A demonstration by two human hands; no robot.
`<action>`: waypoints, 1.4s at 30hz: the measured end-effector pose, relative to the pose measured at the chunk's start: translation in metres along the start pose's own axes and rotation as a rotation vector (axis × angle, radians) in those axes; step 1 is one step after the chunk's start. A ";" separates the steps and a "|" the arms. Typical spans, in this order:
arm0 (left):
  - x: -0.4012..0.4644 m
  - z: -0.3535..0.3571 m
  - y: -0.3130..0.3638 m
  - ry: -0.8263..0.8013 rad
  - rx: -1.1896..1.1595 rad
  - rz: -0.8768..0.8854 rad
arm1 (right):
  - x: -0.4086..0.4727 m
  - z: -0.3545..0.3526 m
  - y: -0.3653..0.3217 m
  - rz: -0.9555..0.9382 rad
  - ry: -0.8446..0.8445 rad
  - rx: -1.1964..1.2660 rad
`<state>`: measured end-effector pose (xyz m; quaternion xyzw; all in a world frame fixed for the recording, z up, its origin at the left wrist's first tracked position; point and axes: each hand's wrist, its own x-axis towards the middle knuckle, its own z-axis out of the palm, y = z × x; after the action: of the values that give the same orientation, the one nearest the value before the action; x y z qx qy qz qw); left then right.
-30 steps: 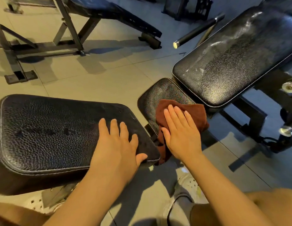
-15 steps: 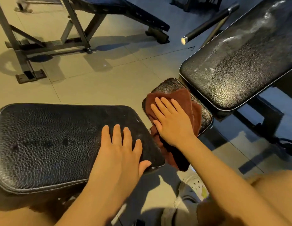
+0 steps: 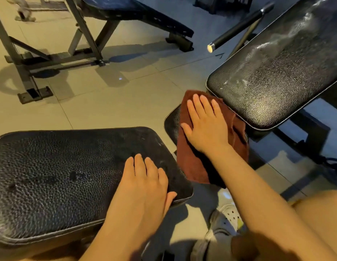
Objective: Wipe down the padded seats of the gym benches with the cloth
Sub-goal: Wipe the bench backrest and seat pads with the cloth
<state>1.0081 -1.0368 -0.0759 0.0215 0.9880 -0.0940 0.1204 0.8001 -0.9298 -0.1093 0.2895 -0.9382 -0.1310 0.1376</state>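
On the small black seat pad (image 3: 172,121) in the middle lies the brown cloth (image 3: 194,162), and the right hand (image 3: 205,125) rests flat on top of it with its fingers straight and spread, pressing it down. Part of the cloth hangs off the near edge of that small pad. The left hand (image 3: 145,187) lies flat on the big black pad (image 3: 60,176) at the left side, fingers straight, holding nothing. I think the cloth is soft and light and will bunch up or slide off if it is only pushed by the fingertips, so a flat palm in the middle of it looks like the best way to move it. The pads look bumpy and a bit shiny, so the cloth should slide over them without trouble. The long pad (image 3: 277,76) at the right has pale streaks on it and is tilted up, and I think it may still need a wipe. I count one cloth, two hands, and three pads close by: the big one, the small one and the long one. One more bench (image 3: 126,14) stands farther back on the tiled floor (image 3: 117,102). A black bar (image 3: 239,27) with a pale end sticks out near the long pad.
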 end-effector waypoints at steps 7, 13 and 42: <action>-0.003 -0.002 0.001 0.037 0.047 -0.019 | -0.030 0.003 0.005 0.013 0.059 0.026; -0.001 -0.004 0.001 0.011 -0.080 -0.092 | -0.100 0.000 0.010 0.109 0.087 0.079; 0.014 0.028 0.004 0.336 -0.121 -0.078 | -0.041 0.009 -0.002 0.018 0.079 -0.045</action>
<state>1.0010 -1.0377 -0.1065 -0.0089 0.9982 -0.0343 -0.0492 0.8306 -0.9066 -0.1259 0.2827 -0.9314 -0.1389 0.1823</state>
